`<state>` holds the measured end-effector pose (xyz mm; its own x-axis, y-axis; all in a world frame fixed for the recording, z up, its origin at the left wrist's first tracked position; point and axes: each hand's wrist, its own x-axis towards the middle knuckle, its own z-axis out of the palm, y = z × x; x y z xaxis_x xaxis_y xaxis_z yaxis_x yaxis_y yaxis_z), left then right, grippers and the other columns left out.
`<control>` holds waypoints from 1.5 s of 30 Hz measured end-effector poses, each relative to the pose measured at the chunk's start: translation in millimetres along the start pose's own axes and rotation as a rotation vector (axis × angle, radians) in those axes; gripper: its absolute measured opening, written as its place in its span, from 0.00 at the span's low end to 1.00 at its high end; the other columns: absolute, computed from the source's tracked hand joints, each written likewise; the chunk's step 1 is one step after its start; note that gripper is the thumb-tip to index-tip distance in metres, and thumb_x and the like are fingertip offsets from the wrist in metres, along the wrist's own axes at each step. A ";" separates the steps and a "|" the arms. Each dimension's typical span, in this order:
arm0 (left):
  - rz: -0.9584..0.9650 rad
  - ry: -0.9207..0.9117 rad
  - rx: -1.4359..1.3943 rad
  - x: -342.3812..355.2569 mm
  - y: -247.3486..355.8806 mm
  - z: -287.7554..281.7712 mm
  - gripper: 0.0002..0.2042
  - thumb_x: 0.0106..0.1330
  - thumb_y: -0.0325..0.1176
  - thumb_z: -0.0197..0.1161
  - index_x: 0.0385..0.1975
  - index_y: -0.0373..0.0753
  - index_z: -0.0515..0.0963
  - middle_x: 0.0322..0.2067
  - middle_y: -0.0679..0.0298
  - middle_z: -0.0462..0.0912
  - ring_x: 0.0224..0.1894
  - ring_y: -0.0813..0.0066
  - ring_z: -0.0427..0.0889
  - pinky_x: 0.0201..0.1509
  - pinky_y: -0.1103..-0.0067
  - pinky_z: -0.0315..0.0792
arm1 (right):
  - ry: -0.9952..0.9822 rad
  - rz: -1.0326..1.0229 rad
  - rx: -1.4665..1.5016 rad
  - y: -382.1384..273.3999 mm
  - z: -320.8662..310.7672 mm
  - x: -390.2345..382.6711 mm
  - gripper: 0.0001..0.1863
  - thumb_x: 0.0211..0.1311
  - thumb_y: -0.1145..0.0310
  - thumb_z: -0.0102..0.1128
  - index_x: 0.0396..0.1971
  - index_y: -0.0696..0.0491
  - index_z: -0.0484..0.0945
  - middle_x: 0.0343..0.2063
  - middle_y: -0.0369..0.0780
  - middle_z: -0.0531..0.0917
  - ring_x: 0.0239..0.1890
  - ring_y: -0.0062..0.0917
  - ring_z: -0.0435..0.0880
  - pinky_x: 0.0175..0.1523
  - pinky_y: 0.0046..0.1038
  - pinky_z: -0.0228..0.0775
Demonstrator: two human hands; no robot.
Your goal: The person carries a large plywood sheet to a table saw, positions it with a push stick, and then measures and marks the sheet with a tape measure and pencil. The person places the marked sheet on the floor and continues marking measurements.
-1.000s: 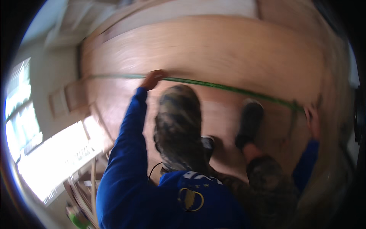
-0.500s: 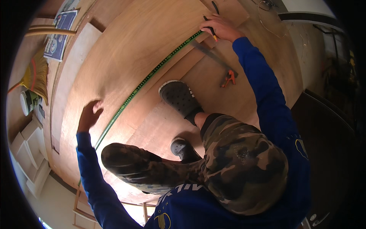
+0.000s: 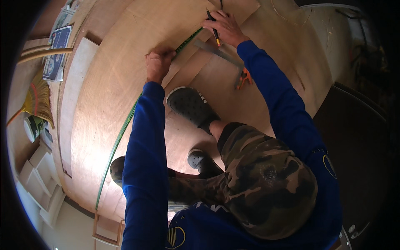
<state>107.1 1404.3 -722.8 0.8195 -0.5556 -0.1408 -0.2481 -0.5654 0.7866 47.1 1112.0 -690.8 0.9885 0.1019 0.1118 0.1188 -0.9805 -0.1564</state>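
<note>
A green tape measure blade [image 3: 122, 132] lies in a long curve over the plywood sheet [image 3: 112, 62]. My left hand [image 3: 159, 66] is closed on the blade partway along, thumb and fingers pinching it. Farther along, my right hand [image 3: 225, 28] rests at the blade's upper end. Between its fingers is a slim black pencil [image 3: 214, 31] with a yellow and orange end. What the right fingertips do under the hand is hidden. A flat metal bar [image 3: 218, 52] lies just below the right hand, beside an orange spring clamp [image 3: 245, 78].
My feet in dark clogs [image 3: 189, 104] stand on the wood. A broom [image 3: 38, 100], a tub [image 3: 33, 127] and a blue printed sheet [image 3: 57, 54] are along the left. White shelf-like pieces [image 3: 39, 179] stand at lower left, and a dark panel [image 3: 354, 154] on the right.
My left hand has moved up and to the right, from free beside the tape blade to a grip on it. My right hand stays near the blade's upper end with the pencil.
</note>
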 end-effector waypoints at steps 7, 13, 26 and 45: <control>0.061 -0.226 -0.009 27.8 -8.8 -23.9 0.10 0.54 0.30 0.72 0.37 0.41 0.86 0.31 0.64 0.86 0.36 0.70 0.84 0.44 0.74 0.76 | 0.115 -0.061 -0.056 -6.8 -5.9 -4.8 0.14 0.69 0.55 0.59 0.52 0.35 0.82 0.48 0.30 0.79 0.59 0.27 0.72 0.61 0.42 0.58; -0.098 -0.258 0.080 30.7 4.9 -28.4 0.12 0.51 0.29 0.74 0.36 0.39 0.86 0.29 0.65 0.85 0.34 0.74 0.83 0.43 0.76 0.77 | 0.239 0.030 0.359 -25.2 -29.4 5.1 0.14 0.76 0.61 0.49 0.54 0.49 0.76 0.42 0.37 0.86 0.42 0.24 0.82 0.48 0.29 0.69; -0.127 -0.273 0.033 32.1 2.2 -28.3 0.13 0.50 0.31 0.75 0.37 0.39 0.87 0.31 0.63 0.86 0.36 0.69 0.84 0.45 0.75 0.76 | -0.254 0.231 0.933 -57.4 -9.5 20.2 0.17 0.72 0.56 0.59 0.36 0.56 0.85 0.24 0.33 0.84 0.25 0.15 0.79 0.30 0.22 0.69; -0.156 -0.253 0.077 30.2 7.5 -28.5 0.14 0.50 0.34 0.75 0.37 0.39 0.87 0.33 0.62 0.87 0.39 0.68 0.85 0.47 0.74 0.76 | -0.183 0.127 0.745 -58.3 27.8 5.1 0.11 0.58 0.58 0.69 0.36 0.47 0.88 0.27 0.36 0.88 0.29 0.21 0.85 0.39 0.24 0.78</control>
<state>144.7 1400.7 -704.1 0.6984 -0.5872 -0.4092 -0.1755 -0.6948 0.6975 47.8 1174.3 -708.5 0.9908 0.0858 -0.1049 -0.0290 -0.6219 -0.7826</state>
